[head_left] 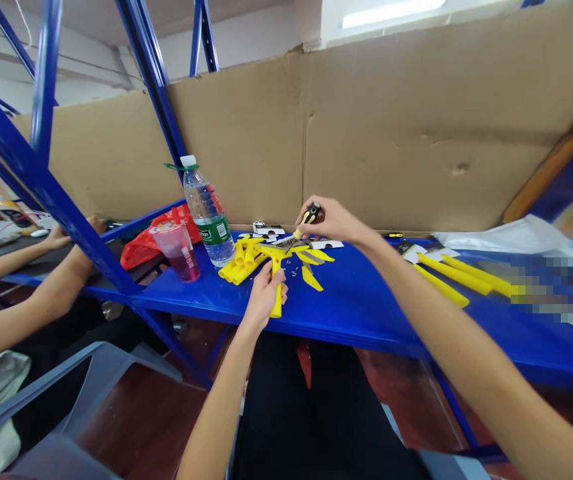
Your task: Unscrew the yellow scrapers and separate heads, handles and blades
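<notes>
- A brown cardboard sheet stands along the far edge of the blue desk, behind everything on it.
- Blue steel posts rise at the desk's left corner; beyond them a co-worker's arms reach toward the left.
- A clear plastic bag lies near the far right edge, with long yellow handles just in front of it.
- A water bottle stands upright left of centre; a red-tinted cup sits just beside it, nearer the left corner, with a red bag behind.
- A pile of yellow plastic parts lies at the desk's middle, touching the bottle's base.
- The left hand is closed around a yellow scraper handle near the front edge, holding it flat on the desk.
- The right hand grips a screwdriver with a black and yellow handle, tip angled down at the scraper's head.
- Small screws lie scattered just right of the handle.
</notes>
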Available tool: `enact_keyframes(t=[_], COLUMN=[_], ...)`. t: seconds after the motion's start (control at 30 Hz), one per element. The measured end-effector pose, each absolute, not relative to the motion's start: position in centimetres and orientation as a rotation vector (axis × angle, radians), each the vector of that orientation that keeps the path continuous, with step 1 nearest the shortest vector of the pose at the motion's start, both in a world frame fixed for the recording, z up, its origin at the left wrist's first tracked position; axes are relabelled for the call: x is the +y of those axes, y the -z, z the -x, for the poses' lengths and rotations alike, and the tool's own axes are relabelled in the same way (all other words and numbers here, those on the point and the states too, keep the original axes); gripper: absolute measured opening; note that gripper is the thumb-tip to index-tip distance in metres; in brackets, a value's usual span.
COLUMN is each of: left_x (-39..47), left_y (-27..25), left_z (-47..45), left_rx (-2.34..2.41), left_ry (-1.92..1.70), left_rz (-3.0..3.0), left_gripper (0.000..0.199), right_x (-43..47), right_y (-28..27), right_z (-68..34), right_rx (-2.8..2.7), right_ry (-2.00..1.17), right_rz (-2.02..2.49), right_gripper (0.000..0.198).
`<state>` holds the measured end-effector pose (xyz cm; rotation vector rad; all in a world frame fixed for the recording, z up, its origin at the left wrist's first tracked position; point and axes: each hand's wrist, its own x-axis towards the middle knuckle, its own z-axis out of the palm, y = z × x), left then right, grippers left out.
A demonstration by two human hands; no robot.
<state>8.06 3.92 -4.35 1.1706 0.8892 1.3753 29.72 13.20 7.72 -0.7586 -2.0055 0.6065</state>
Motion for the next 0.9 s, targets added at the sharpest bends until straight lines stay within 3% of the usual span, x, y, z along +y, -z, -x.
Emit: enact_keyframes(t=[0.1, 0.27, 0.47, 0.9], left_x=[3.8, 3.6, 3.6, 3.3], left_y=[4.1, 3.7, 3.9, 4.4], left_z=[-8.0, -8.1, -8.0, -7.4], left_rx=[0.880, 0.895, 0.931, 0.996], left_ry=[-1.352, -1.296, -1.246, -1.062], left_rz=[-1.158, -1.090, -1.021, -0.988], left_gripper=[0.047, 0.055, 0.055, 0.054], right_x=[15.2, 17.7, 16.3, 15.5], right_y=[-11.2, -12.3, -12.7, -14.1], right_z=[-30.8, -29.8, -29.8, -29.7], right_rx=[-2.287, -2.183, -2.509, -2.484], right_ry=[-0.537, -0.289, -0.257, -0.359], right_rz=[0.732, 0.847, 0.779, 0.858], right_gripper=[0.040, 0.050, 0.036, 0.015])
